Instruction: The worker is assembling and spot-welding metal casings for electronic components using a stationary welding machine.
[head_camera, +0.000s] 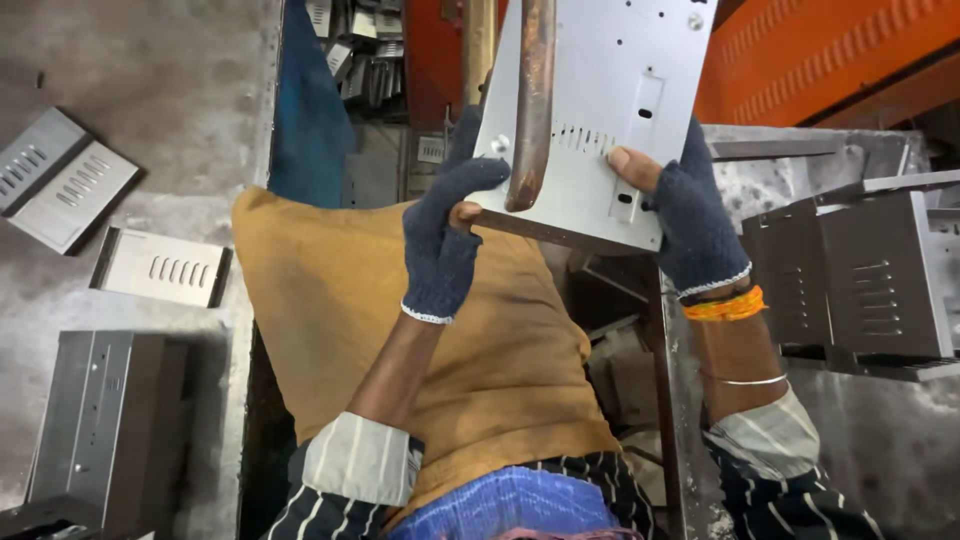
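— Where is the panel, and how does the person hold it?

— The pale grey sheet-metal panel (600, 110) is up in front of the chest, with a copper-brown curved rod (532, 100) crossing its face. The left hand (445, 235), in a dark knitted glove, is closed on the panel's lower left corner, thumb underneath. The right hand (690, 215), gloved the same with bare fingertips, clamps the lower right edge. Gripping both corners likely keeps the sheet steady against the rod.

— What is the panel like?

— Flat and smooth, with a row of narrow slots, small round holes and one rectangular cutout.

— And around it?

— Similar slotted panels (160, 268) lie on the rough concrete floor at left; darker folded metal boxes (870, 280) stand on the bench at right. An ochre cloth (340, 290) covers the lap, perhaps as padding.
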